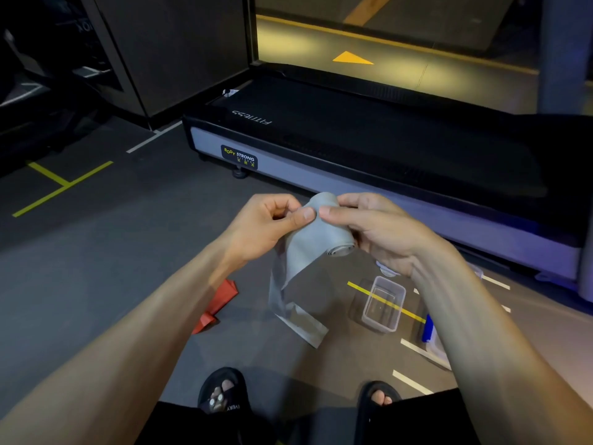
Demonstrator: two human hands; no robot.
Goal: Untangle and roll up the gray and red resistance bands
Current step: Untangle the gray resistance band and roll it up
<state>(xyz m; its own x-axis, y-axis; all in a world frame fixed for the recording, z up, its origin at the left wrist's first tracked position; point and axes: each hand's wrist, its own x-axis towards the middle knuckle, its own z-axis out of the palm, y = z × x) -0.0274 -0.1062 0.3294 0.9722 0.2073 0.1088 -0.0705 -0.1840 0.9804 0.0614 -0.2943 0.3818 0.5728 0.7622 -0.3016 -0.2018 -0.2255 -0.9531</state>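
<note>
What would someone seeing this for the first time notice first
First, the two hands at the centre: the left hand and right hand hold a partly rolled gray band, whose loose tail hangs down to the floor. Next, the red band lying crumpled on the dark floor, lower left of the hands, partly behind the left forearm. Behind the hands runs a black treadmill, and a clear plastic container sits on the floor at right.

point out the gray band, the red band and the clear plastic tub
gray band [324,232], head view, on the rolled part between the hands
red band [221,300], head view, mid-strip on the floor
clear plastic tub [386,283], head view, far rim
</note>
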